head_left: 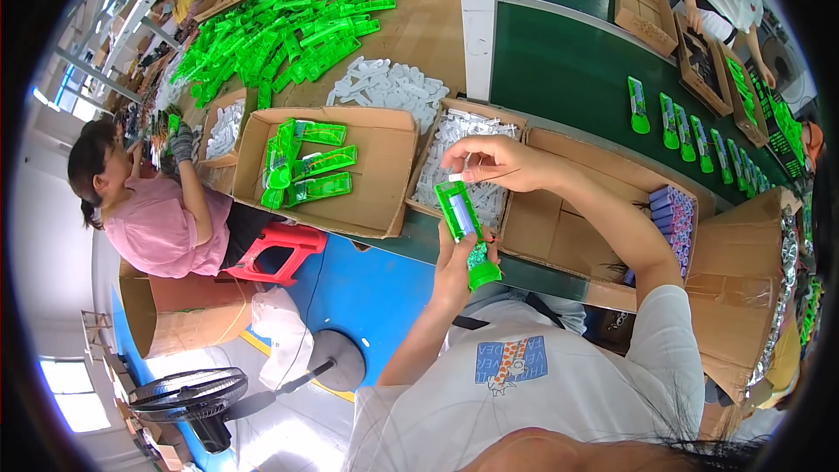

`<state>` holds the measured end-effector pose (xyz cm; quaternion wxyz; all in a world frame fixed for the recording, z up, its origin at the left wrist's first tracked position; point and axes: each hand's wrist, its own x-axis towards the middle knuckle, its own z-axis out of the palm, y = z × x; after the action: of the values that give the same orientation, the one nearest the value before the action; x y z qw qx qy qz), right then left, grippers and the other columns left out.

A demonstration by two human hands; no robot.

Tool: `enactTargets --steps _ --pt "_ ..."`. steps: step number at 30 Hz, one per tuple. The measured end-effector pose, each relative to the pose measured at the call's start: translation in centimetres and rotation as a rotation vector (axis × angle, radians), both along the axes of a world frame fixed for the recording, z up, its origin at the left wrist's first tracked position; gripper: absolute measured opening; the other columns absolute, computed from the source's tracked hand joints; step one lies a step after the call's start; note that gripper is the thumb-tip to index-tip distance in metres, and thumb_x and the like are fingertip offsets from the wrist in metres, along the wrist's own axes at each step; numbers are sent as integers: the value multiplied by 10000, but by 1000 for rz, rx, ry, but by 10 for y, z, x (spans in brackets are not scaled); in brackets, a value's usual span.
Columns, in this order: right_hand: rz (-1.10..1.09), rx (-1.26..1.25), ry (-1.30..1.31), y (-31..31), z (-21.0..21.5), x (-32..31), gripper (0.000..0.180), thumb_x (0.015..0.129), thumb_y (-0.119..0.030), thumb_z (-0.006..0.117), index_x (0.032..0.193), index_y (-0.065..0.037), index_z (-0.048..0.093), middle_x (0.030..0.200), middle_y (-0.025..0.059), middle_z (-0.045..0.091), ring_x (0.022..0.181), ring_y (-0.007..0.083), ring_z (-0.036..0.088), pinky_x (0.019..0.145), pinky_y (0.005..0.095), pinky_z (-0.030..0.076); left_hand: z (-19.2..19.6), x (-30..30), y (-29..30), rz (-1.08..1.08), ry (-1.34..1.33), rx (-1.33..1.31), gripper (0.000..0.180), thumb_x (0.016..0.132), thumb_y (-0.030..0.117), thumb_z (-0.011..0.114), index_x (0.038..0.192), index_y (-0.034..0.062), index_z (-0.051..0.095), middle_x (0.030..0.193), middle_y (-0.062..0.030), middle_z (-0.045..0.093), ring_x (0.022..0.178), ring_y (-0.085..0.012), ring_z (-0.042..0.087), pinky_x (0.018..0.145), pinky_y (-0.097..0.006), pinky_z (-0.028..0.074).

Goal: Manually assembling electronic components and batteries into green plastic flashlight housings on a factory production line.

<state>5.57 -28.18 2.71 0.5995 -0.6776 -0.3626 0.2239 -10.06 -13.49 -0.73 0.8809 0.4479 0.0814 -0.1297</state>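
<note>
My left hand [453, 269] grips a bright green plastic housing [483, 273] from below, fingers wrapped round its lower part. Inside the housing lies a pale purple cylindrical cell [461, 213], with a green circuit board and thin wires near my left thumb. My right hand [500, 163] pinches a small white plastic piece [455, 178] at the housing's upper end. Behind my hands stands a cardboard tray [434, 142] of small white parts. To its left, an open cardboard box [384, 210] holds several green housings [323, 162] with wires in them.
A box of purple cells [671, 218] lies by my right forearm. Green housings [288, 39] and white parts [389, 87] are heaped at the back left. Finished-looking green units [682, 131] line the green belt [559, 61]. A co-worker [157, 210] sits left; a fan [192, 402] stands nearby.
</note>
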Motion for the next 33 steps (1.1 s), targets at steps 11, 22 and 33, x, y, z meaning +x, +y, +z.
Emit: enactTargets --steps 11,22,33 --pt "-500 -9 -445 22 -14 -34 116 855 -140 702 957 -97 667 978 34 646 936 190 569 827 348 447 8 1 0 -48 25 -30 336 985 209 464 1254 92 298 982 -122 556 741 -201 589 665 -357 523" --pt "-611 -22 -492 1 8 -39 190 867 -157 688 993 -54 590 1033 54 599 1028 219 532 887 349 441 8 18 -2 -220 -259 117 335 1014 200 440 1271 104 246 971 -126 539 743 -194 595 631 -337 547" --pt "-1285 -925 -697 -427 -125 233 239 963 -314 505 1094 -158 630 966 193 653 959 398 626 819 454 498 32 163 198 157 -556 1922 563 708 -98 618 1250 42 551 1150 -174 604 1098 -352 568 908 -404 485"
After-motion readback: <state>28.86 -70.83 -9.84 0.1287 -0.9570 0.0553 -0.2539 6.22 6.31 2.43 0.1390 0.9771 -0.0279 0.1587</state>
